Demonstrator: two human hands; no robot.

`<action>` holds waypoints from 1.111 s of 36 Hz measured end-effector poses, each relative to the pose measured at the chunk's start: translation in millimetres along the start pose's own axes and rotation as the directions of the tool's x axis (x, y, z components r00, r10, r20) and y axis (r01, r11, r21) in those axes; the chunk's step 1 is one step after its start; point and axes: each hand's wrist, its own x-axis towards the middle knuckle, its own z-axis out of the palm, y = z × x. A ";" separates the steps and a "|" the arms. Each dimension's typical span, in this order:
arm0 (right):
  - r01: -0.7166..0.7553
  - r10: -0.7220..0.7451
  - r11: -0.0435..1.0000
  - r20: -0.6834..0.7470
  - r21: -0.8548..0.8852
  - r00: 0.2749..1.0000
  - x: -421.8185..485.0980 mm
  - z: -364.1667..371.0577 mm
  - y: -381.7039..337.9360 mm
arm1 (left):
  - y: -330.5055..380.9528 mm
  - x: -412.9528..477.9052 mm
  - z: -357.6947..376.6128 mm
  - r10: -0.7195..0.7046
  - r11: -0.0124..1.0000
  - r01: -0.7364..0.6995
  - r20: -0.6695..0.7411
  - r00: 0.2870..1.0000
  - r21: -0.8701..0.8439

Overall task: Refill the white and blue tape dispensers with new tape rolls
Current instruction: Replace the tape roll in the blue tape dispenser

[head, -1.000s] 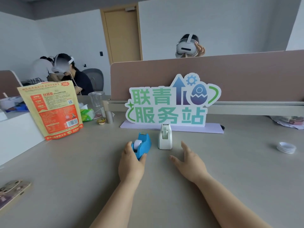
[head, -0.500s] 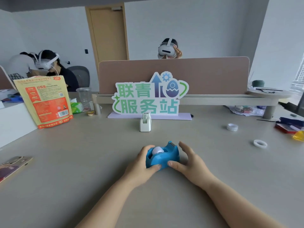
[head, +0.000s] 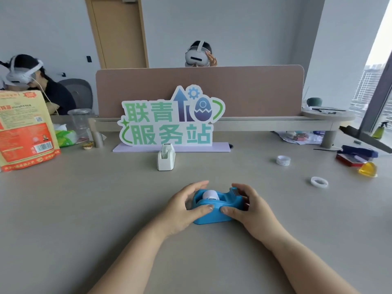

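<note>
Blue dispenser — between left grip, right grip (both clasping).

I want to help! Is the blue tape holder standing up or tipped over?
Upright: the blue plastic tape dispenser rests base-down on the grey table, left hand and right hand holding it.

I read the blue dispenser as smooth moulded plastic with a soft sheen. The white dispenser, farther off, looks like glossier plastic. The table under these 2 is smooth and matt. Far left, the printed pouch is shiny film. The partition looks like matt cloth, and the door like wood.
</note>
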 end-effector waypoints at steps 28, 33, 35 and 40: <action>0.013 -0.013 1.000 0.018 -0.007 1.000 -2.2 0.1 -5.3 | 24.7 5.7 14.6 0.108 0.988 -0.077 -0.246 0.963 0.134; 0.050 -0.042 0.993 0.080 -0.107 0.996 -2.4 -0.5 -3.6 | 23.5 7.8 7.5 0.099 0.987 -0.066 -0.224 0.969 0.149; 0.089 -0.072 0.980 0.103 -0.177 0.992 -2.3 0.4 -3.0 | 23.0 7.7 3.1 0.075 0.990 -0.049 -0.198 0.977 0.132; 0.099 -0.080 0.977 0.107 -0.189 0.991 -0.3 -1.0 -2.8 | 25.9 9.2 -2.3 0.058 0.988 -0.035 -0.153 0.987 0.152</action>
